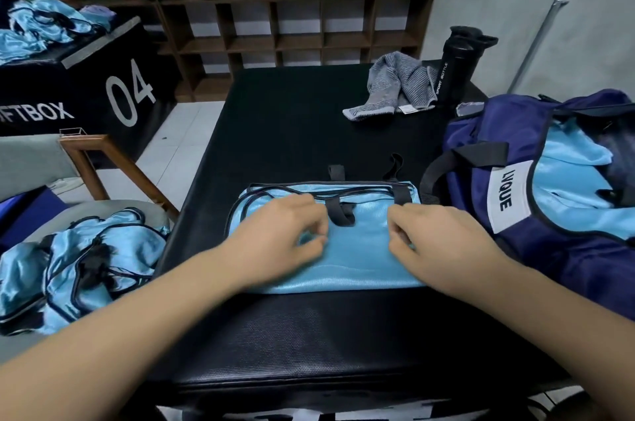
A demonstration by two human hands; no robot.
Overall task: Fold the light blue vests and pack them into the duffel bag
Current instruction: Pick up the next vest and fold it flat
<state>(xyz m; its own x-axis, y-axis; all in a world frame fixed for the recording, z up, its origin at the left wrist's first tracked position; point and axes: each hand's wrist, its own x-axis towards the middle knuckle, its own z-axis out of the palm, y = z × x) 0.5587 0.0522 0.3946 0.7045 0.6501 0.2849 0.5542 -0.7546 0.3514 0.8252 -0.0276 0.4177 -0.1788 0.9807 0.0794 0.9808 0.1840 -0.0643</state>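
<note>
Way over at 10 o'clock there's a black box [113, 94] with a big 04 on it and a heap of loose vests [37, 28] dumped on top. Down at 8 o'clock a chair [31, 162] has a crumpled pile [79, 262] of the same shiny light blue stuff with black trim. On the black padded surface [309, 125], center and a bit toward 6 o'clock, the folded vest [360, 259] lies flat as a wide rectangle, black straps poking out its far edge at 12 o'clock. The left hand [281, 241] is on the vest's left half, fingers curled in and pinching the cloth. The right hand [443, 245] does the same on the right half, thumb and fingertips nipped onto the fabric, with a black strap loop between the two. Back at 1 o'clock a grey striped towel [391, 87] lies bunched up, touching a black sport bottle [457, 66] standing just beside it. At 3 o'clock the navy duffel bag [563, 266] sits open on the surface's right side, just beside the folded vest, with packed vests [570, 180] showing light blue inside it.
</note>
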